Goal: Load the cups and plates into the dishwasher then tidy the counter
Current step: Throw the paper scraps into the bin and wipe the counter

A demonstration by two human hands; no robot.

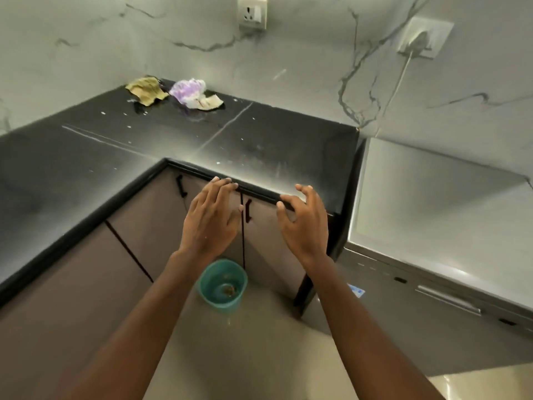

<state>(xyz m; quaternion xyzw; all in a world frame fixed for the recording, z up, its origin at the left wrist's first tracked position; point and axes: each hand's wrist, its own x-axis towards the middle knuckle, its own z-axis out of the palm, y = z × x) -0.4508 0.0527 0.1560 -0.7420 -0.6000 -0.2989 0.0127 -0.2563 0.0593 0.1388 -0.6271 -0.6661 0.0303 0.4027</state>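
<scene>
The black L-shaped counter [259, 145] fills the middle, speckled with white crumbs. In its far corner lie a crumpled yellow-brown cloth [147, 90] and a purple-and-white plastic wrapper [189, 90] with a scrap of paper [210, 101] beside it. My left hand [212, 217] hovers just in front of the counter's front edge, fingers straight and holding nothing. My right hand [302, 220] is beside it, fingers spread and loosely bent, empty. The steel dishwasher [432, 284] stands at the right with its door closed. No cups or plates are in view.
A teal bin [223, 284] sits on the floor below my hands, with bits of waste inside. Brown cabinet doors with black handles [248, 210] run under the counter. Two wall sockets [252, 13] sit on the marble backsplash; a white cable [401, 82] hangs from the right one.
</scene>
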